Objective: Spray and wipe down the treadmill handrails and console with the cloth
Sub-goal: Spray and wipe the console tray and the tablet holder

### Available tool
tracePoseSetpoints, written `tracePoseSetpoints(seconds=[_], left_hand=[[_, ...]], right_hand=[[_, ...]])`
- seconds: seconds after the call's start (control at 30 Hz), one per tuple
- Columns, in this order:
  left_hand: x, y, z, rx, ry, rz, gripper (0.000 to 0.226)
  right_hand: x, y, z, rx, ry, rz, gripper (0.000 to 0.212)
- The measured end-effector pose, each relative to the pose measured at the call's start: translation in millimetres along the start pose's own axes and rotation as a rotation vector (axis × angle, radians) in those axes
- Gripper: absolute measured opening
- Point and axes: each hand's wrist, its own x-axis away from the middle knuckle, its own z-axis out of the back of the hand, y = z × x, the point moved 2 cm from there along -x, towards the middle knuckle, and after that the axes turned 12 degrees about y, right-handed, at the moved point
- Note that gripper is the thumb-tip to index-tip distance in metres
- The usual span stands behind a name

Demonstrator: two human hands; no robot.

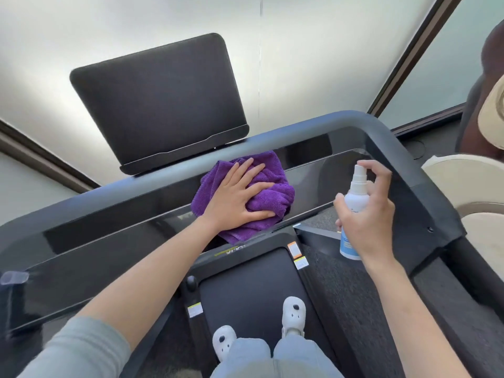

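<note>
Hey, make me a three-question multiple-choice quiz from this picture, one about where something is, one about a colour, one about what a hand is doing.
1. Where is the cloth?
A. On the treadmill's glossy console panel
B. On the belt
C. Draped over the screen

2. What colour is the cloth?
A. Green
B. Purple
C. White

3. What is the right hand doing?
A. Hanging idle
B. Pressing the cloth
C. Holding the spray bottle with a finger on its nozzle

Answers:
1. A, it lies on the dark panel below the screen, under the left hand.
2. B, the fabric is plainly purple.
3. C, its fingers wrap the white bottle, and one curls over the top.
</note>
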Motion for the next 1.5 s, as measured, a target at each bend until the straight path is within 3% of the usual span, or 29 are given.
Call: tracePoseSetpoints(seconds=[0.27, 0.67, 1.0, 1.5], left_hand=[[103, -59, 61, -0.056, 0.019, 0.126, 0.066], [230, -94, 118, -0.221, 0.168, 0.572, 0.073], [237, -93, 116, -0.315, 0.164, 0.912, 0.083], [226, -91, 110, -0.38, 0.125, 1.076, 0.093]], right_hand=[[62, -50, -56, -0.026, -0.079, 0.067, 0.057], [135, -117, -115, -0.099, -0.205, 0.164, 0.059], [143, -122, -116, -0.093, -0.201, 0.161, 0.059], [145, -131, -126, -0.106, -0.22, 0.171, 0.059]])
